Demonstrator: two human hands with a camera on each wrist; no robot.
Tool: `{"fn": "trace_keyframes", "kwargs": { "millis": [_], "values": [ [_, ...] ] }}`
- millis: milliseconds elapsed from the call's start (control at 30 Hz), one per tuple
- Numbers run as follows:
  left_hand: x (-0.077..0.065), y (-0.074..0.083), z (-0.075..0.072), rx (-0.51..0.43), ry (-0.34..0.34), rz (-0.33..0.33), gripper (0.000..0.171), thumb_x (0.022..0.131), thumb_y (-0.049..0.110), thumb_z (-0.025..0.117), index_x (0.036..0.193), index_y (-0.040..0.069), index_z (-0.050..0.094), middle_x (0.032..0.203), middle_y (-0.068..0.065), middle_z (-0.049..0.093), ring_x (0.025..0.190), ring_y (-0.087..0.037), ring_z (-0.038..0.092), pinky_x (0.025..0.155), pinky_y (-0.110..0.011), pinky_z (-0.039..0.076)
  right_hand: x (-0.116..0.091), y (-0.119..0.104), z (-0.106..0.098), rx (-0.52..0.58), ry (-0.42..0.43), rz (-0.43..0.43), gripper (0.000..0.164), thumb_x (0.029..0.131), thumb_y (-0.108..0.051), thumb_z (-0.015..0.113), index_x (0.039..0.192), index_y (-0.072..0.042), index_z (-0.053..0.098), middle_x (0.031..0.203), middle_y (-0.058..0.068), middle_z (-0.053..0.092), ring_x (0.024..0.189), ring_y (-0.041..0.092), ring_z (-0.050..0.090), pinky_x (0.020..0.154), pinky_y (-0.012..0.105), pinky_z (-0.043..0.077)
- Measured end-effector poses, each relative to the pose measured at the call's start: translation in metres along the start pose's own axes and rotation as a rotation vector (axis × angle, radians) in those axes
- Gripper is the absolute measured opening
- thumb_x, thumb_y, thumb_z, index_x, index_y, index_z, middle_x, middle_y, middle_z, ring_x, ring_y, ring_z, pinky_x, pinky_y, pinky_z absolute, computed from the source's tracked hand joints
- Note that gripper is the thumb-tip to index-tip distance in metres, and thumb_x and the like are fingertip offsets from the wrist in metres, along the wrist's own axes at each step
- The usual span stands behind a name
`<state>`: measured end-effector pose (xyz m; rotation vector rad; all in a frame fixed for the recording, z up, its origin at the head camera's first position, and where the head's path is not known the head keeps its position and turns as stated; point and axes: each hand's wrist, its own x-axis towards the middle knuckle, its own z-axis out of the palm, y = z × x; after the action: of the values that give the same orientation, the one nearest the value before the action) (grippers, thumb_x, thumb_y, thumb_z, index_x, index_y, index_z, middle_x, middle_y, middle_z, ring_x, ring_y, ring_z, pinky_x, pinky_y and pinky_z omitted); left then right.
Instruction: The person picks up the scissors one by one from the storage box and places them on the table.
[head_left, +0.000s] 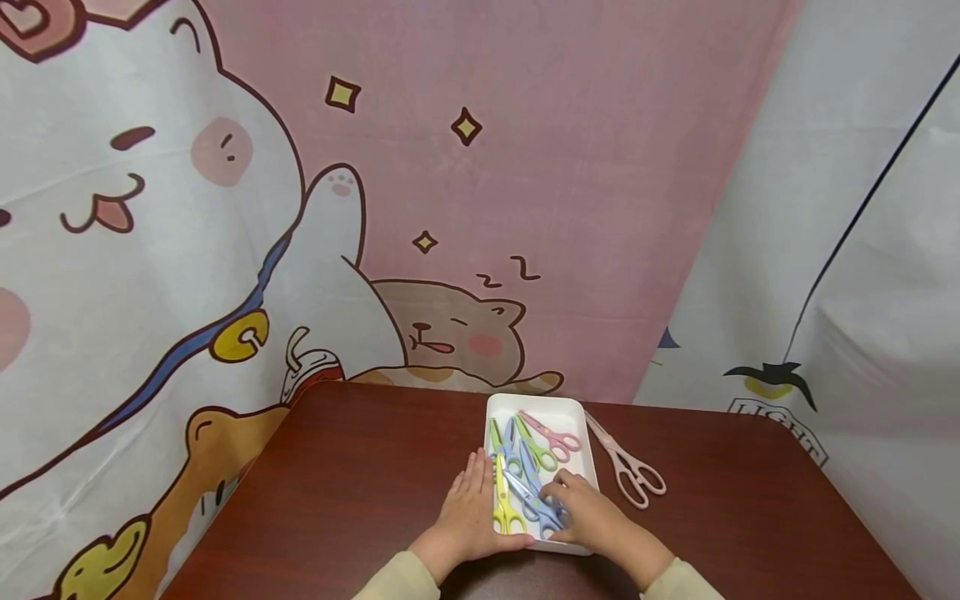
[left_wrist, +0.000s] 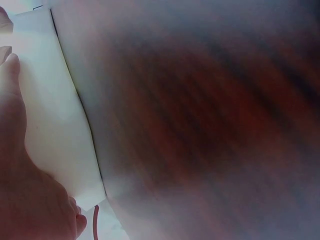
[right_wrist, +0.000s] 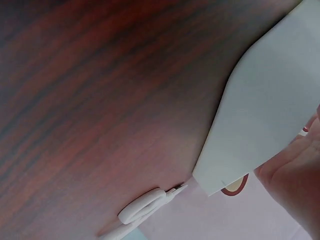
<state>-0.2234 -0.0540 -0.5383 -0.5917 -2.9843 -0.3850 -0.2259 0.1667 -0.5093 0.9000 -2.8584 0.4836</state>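
Observation:
A white tray (head_left: 551, 404) holds several pairs of scissors. My left hand (head_left: 471, 510) lies along the tray's left side with fingers straight, its thumb reaching across the near rim. Over the near right part of the tray, my right hand (head_left: 592, 515) has its fingers bent, pinching blue scissors (head_left: 547, 515) near the handle loops. Yellow scissors (head_left: 501, 493) lie along the left inside. Farther back are green scissors (head_left: 536, 446) and pink scissors (head_left: 551, 432). In both wrist views, the tray's outer wall (left_wrist: 57, 115) shows beside the hand, while the scissors inside are hidden.
Large pale pink scissors (head_left: 626, 462) lie on the dark red-brown table (head_left: 360, 467), just right of the tray; their handles (right_wrist: 142, 206) show in the right wrist view. A cartoon-printed cloth (head_left: 585, 208) hangs behind the table's far edge.

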Motion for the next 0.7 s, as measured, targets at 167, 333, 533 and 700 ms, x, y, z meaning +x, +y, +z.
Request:
{"fn": "trace_keyframes", "kwargs": {
  "millis": [167,333,533,700],
  "values": [
    [0.0002,0.0008,-0.0001,-0.005,-0.011,-0.006,0.133,0.06,0.094,0.042,0.149,-0.003,0.018,0.157,-0.021,0.012,0.145,-0.031,0.015,0.113,-0.043,0.027,0.0009,0.0013,0.0001,-0.025,0.015,0.015,0.054,0.056,-0.027,0.087,0.104,-0.014,0.066,0.1,-0.004,0.052,0.085,0.012,0.048,0.067,0.029,0.045],
    [0.0002,0.0006,0.0006,0.002,-0.004,-0.006,0.134,0.06,0.094,0.041,0.149,-0.003,0.018,0.157,-0.021,0.011,0.145,-0.031,0.015,0.112,-0.043,0.028,0.0014,0.002,0.0011,-0.045,0.0,0.067,0.058,0.057,-0.025,0.084,0.111,-0.013,0.066,0.103,-0.004,0.053,0.088,0.014,0.048,0.065,0.027,0.044],
    [-0.0004,0.0006,0.0009,0.019,0.008,-0.003,0.133,0.06,0.094,0.041,0.148,-0.004,0.019,0.157,-0.022,0.012,0.145,-0.031,0.015,0.112,-0.043,0.028,-0.0001,0.0041,0.0019,-0.081,-0.001,0.048,0.06,0.057,-0.018,0.079,0.114,-0.01,0.065,0.105,-0.002,0.052,0.092,0.016,0.048,0.067,0.029,0.045],
    [-0.0007,0.0008,0.0,0.009,-0.008,-0.009,0.133,0.06,0.093,0.043,0.149,-0.004,0.018,0.157,-0.022,0.012,0.145,-0.031,0.014,0.112,-0.043,0.028,-0.0019,0.0054,0.002,-0.111,0.006,0.039,0.062,0.056,-0.015,0.078,0.116,-0.009,0.065,0.106,-0.001,0.051,0.096,0.018,0.047,0.067,0.03,0.046]
  ]
}}
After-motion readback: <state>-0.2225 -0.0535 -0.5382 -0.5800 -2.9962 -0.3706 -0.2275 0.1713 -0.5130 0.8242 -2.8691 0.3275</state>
